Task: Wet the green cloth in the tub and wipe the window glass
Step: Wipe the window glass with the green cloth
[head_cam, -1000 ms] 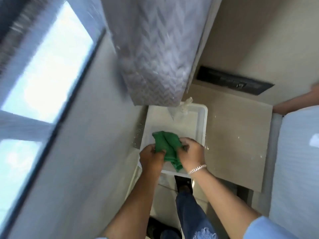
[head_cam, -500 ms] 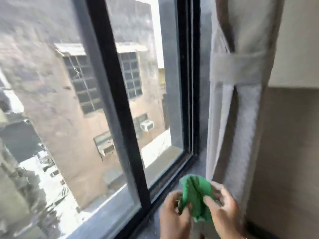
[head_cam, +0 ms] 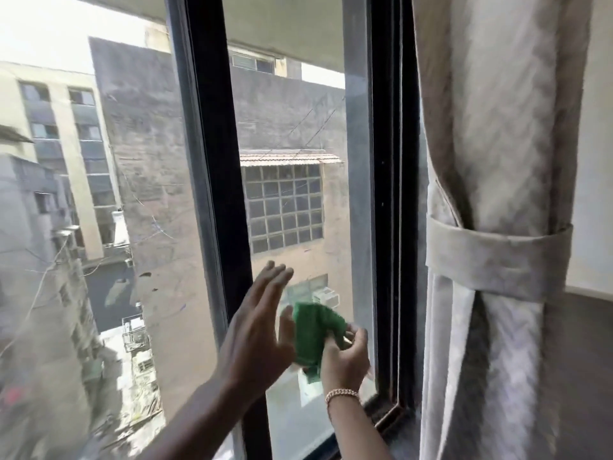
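nearest to you, your two forearms rise from the bottom of the view toward the window. your right hand (head_cam: 345,356), with a bracelet (head_cam: 341,393) at the wrist, has its fingers pinched on the green cloth (head_cam: 313,333), which hangs bunched and loosely folded in front of the lower part of the right pane. your left hand (head_cam: 257,330) is flat beside it, fingers straight and close together, gripping nothing; its palm sits just beside the cloth, and whether it touches the fabric you cannot tell from this view.

just past the hands is the window glass (head_cam: 298,161), framed by a dark vertical bar (head_cam: 212,161) on the left and a dark frame edge (head_cam: 391,194) on the right. whether the cloth is pressed to the glass yet is unclear; it looks more held up than laid flat. the tub is not in view. to the right a pale curtain (head_cam: 497,127) hangs gathered by a tie-back (head_cam: 497,257). beyond the glass are grey buildings.

the step in hand looks like readying the cloth, with wiping itself not yet begun. the next move calls for spreading the cloth into a flat pad under the right palm, pressing it on the pane, and sweeping in overlapping strokes while keeping the wet fabric off the curtain.
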